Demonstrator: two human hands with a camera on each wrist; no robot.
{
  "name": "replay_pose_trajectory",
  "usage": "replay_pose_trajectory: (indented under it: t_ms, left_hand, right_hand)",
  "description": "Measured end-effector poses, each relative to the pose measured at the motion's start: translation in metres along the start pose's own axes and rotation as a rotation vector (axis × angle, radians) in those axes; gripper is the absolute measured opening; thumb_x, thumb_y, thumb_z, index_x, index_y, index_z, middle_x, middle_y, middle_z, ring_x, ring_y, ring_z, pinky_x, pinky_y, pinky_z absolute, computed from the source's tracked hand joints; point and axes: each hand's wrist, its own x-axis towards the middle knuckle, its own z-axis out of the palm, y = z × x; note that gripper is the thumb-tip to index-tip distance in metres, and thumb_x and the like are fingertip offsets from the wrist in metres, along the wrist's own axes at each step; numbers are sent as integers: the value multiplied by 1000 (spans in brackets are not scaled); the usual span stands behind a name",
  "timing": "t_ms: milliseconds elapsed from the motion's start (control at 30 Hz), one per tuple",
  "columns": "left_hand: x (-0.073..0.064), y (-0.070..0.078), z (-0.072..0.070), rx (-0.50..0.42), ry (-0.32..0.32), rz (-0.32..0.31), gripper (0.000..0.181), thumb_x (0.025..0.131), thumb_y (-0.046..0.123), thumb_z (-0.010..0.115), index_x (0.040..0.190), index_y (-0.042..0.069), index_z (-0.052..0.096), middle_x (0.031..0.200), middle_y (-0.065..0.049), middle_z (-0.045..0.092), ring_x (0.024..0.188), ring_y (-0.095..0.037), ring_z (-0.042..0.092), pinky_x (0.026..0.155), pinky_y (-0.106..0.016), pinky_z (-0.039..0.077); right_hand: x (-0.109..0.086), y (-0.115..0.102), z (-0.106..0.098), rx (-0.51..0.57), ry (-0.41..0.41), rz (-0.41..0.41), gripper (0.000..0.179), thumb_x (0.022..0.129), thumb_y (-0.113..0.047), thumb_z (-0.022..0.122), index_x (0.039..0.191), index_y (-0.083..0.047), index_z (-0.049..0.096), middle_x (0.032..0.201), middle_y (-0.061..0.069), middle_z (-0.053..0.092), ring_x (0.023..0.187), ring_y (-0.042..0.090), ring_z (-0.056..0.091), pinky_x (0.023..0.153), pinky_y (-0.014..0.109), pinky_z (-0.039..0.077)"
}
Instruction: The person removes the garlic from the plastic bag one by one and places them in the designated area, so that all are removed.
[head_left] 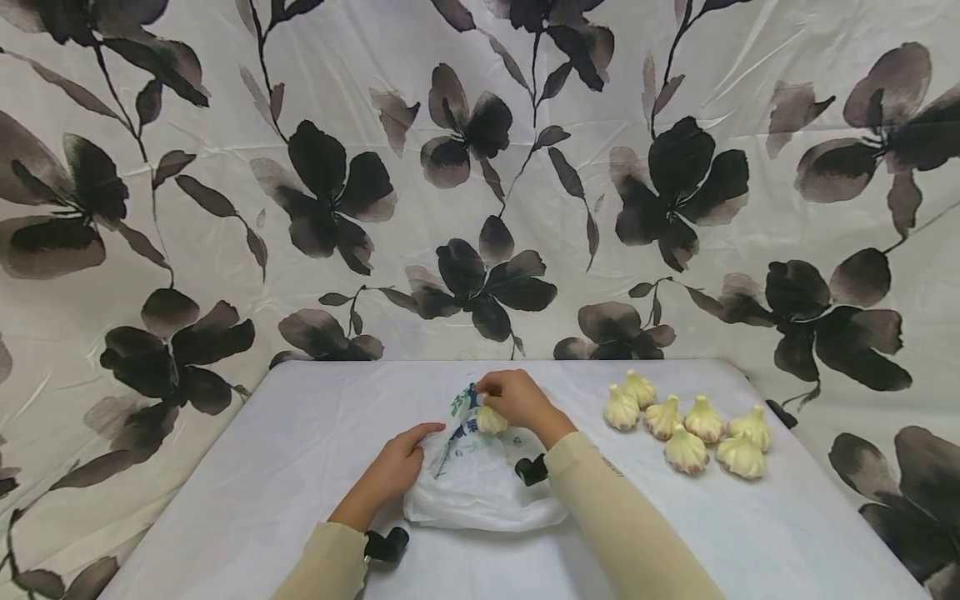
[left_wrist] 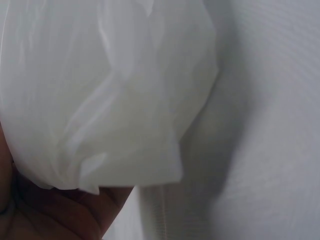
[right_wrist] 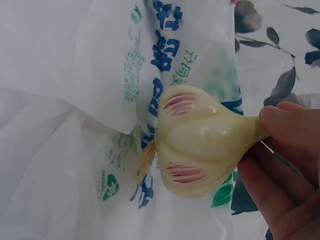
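A white plastic bag (head_left: 487, 510) with blue and green print lies on the table, its mouth spread. My right hand (head_left: 519, 400) pinches a garlic bulb (head_left: 491, 421) by its stem, over the printed side of the bag's mouth. In the right wrist view the garlic bulb (right_wrist: 200, 142) is cream with purple-pink streaks and a tan root tuft, and the thumb (right_wrist: 290, 122) presses on the stem. My left hand (head_left: 397, 462) grips the bag's left edge. In the left wrist view the white bag (left_wrist: 115, 95) covers most of the fingers.
Several garlic bulbs (head_left: 687, 450) stand in a loose group on the right of the white-covered table (head_left: 300, 442). A floral curtain (head_left: 480, 167) hangs behind the table's far edge. Dark wrist cameras (head_left: 386, 546) are worn on both wrists.
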Motion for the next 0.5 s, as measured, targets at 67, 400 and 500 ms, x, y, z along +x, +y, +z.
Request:
replay_pose_trajectory:
  t_ms: [67,400,500]
  left_hand:
    - [1,0,1,3,1,-7,47,97,2,38,135,23,56,148,-12,48,139,-36,40,112,-57,33]
    - [2,0,2,4,6,5,47,97,2,38,135,22,56,147,-13,48,139,-36,40,112,-57,33]
    - [1,1,3,8,8,15,47,96,1,37,135,21,56,147,-13,48,139,-37,40,112,-57,33]
  right_hand:
    - [-2,1,-2,-12,1,-11,19,91,-12,63,108,-11,72,104,2,72,96,16,64,91,37,53]
    - [-13,2,-13,-22,13,-51,17,91,-12,64,106,-15,72,106,4,73,99,16,67,89,35,55]
    - [-18,2,-18,-16,22,-54,17,91,-11,64,106,-15,72,107,5,73,99,17,67,89,36,55]
